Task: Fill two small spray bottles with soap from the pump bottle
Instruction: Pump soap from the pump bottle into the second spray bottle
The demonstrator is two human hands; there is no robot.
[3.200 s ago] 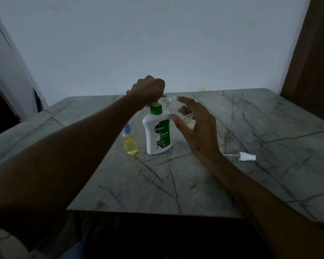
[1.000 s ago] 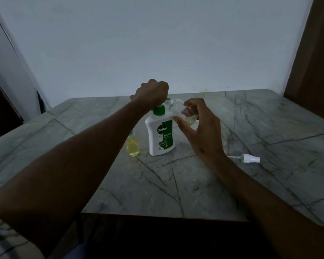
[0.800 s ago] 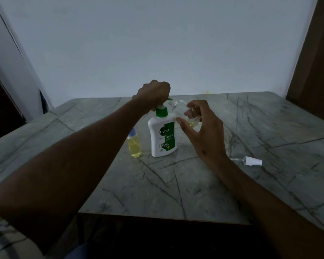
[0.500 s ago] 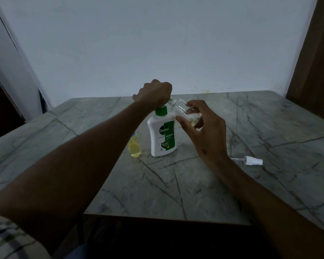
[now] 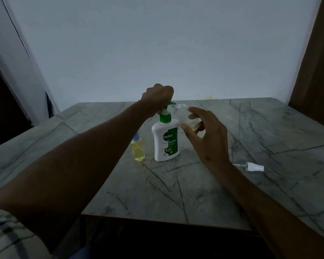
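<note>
A white Dettol pump bottle (image 5: pixel 166 141) with a green collar stands mid-table. My left hand (image 5: pixel 157 99) is fisted over its green pump head, which sits raised above the collar. My right hand (image 5: pixel 206 135) holds a small clear spray bottle (image 5: pixel 183 114), tilted with its open mouth at the pump's nozzle; a little yellow soap lies in its bottom. A second small bottle (image 5: pixel 137 149), full of yellow soap and capped in pale blue, stands upright just left of the pump bottle.
A white spray cap (image 5: pixel 252 167) with its dip tube lies on the grey marble table (image 5: pixel 176 193) to the right of my right wrist. A pale wall runs behind the table; a brown wooden panel (image 5: pixel 314 62) stands at the far right.
The pump head has come back up after being pressed down half a second ago. My right hand keeps the clear bottle at the nozzle. The view shifted slightly.
</note>
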